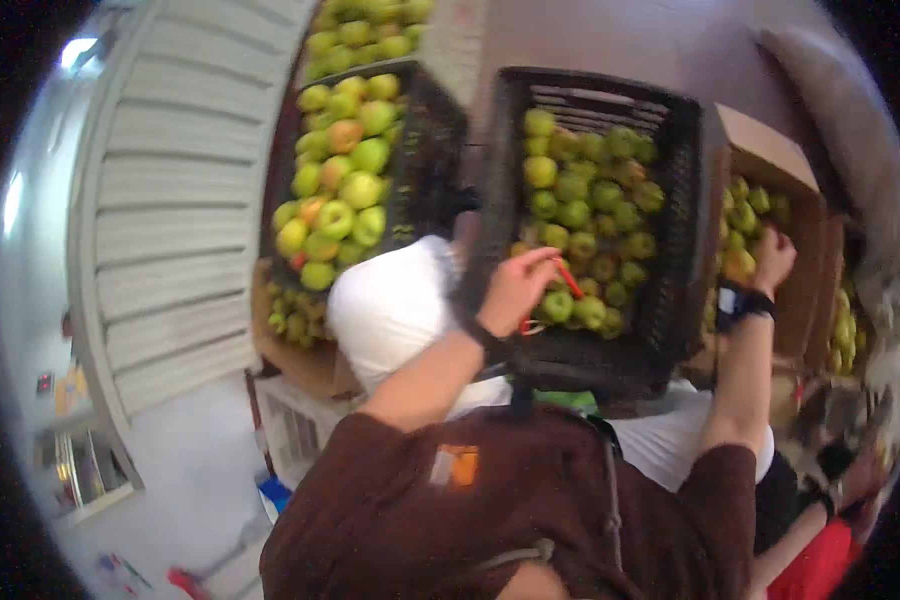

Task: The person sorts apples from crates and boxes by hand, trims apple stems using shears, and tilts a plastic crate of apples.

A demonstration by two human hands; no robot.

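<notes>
Green apples [585, 215] half-fill the black crate [685, 200] at twelve o'clock, with room left near its top. The left hand [515, 290] pinches a red tool [570, 278] over them; the right hand [773, 258], at three o'clock, closes on fruit in the cardboard box [805, 250].

A strong fisheye distortion is seen throughout: straight lines of the corrugated wall [180, 200] are bent into curves, and the corners are cut off by a black vignette. Bright glare is thrown from the upper left, where the wall is washed out. The green apples [345, 190] are evenly lit. Motion blur is noticed at the right edge and on the left hand [518, 288].
</notes>
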